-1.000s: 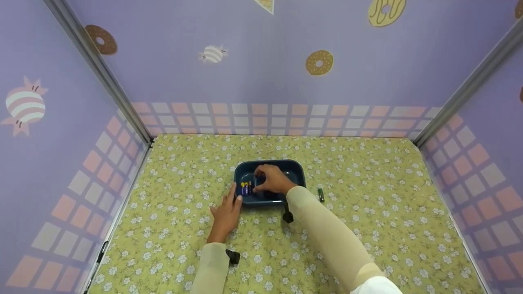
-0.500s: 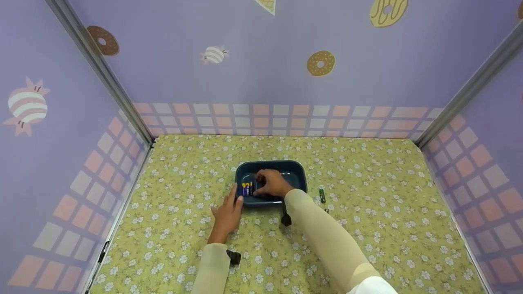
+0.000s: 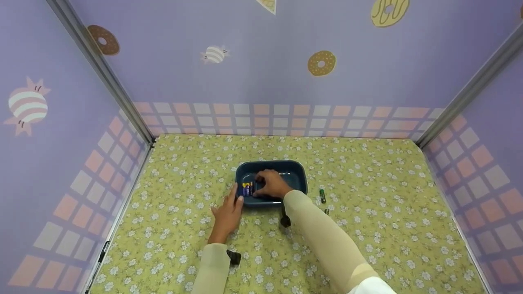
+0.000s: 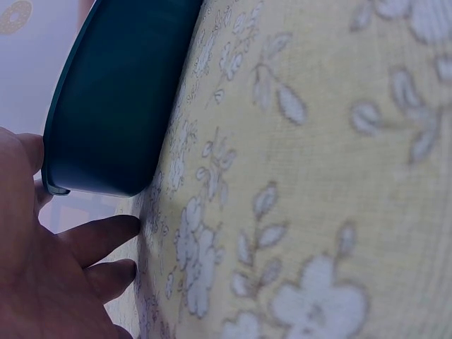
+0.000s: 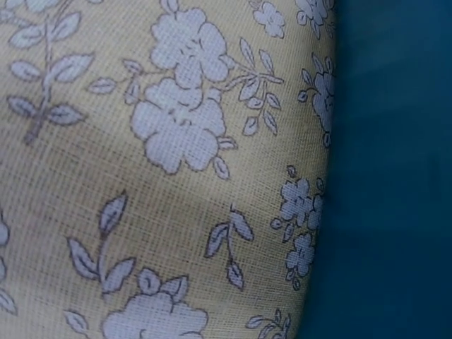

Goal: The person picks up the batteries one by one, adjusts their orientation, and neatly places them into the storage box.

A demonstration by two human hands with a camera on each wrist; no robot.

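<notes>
A dark blue plastic tray (image 3: pixel 245 166) stands on the flowered cloth. Upright side by side in its left part lie several small batteries (image 3: pixel 247 189) with yellow ends and purple-blue bodies. My right hand (image 3: pixel 273 184) reaches into the tray just right of them. Its thumb and curled index finger pinch what looks like a dark battery (image 3: pixel 257 187), mostly lost against the tray. My left hand (image 3: pixel 228 213) rests with fairly straight fingers at the tray's front left corner; in the left wrist view, its fingers touch the tray's rim (image 4: pixel 56 189). The right wrist view shows no fingers.
Right of the tray a green battery (image 3: pixel 322 196) lies on the cloth (image 3: pixel 380 183). Another small battery end (image 3: pixel 327 211) shows beside the right sleeve (image 3: pixel 327 237). Patterned purple walls (image 3: pixel 261 77) enclose the back and sides.
My right hand has shifted slightly down and stays by the batteries. The right forearm has moved a little left, uncovering the small battery end. My left hand keeps its place at the tray.
</notes>
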